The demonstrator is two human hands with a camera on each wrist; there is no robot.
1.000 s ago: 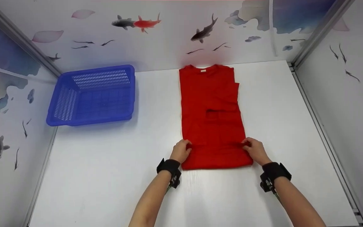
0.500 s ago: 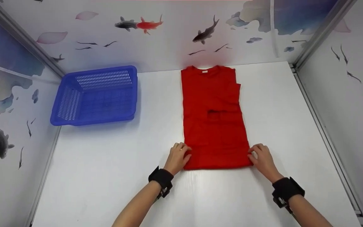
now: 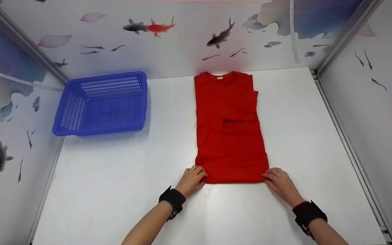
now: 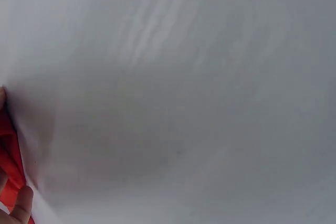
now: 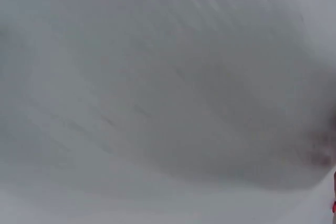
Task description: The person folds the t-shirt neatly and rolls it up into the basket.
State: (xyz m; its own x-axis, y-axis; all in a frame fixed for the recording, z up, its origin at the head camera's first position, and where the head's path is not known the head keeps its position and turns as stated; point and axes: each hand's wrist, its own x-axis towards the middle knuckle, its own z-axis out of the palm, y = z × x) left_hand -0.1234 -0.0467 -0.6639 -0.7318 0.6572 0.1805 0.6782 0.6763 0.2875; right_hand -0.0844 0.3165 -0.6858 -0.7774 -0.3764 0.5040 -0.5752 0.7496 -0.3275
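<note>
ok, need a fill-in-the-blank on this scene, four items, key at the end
1. The shirt is coloured ____.
2. The left hand and right hand both touch the ____, not the basket.
3. The basket stands to the person's ____ of the shirt.
4. The band on the left wrist is coloured ____.

Missing words: red; shirt; left; black

- The table [image 3: 114, 177] before me has a white and smooth surface, with soft pale streaks of reflected light
- Directly on it lies the red shirt [image 3: 228, 112], flat, longer than wide, with its neck at the far edge of the table and its folded lower end nearest to me
- Also directly on it, at my left and near the far corner, stands the blue basket [image 3: 112, 112], with its opening upward, apart from the shirt
</note>
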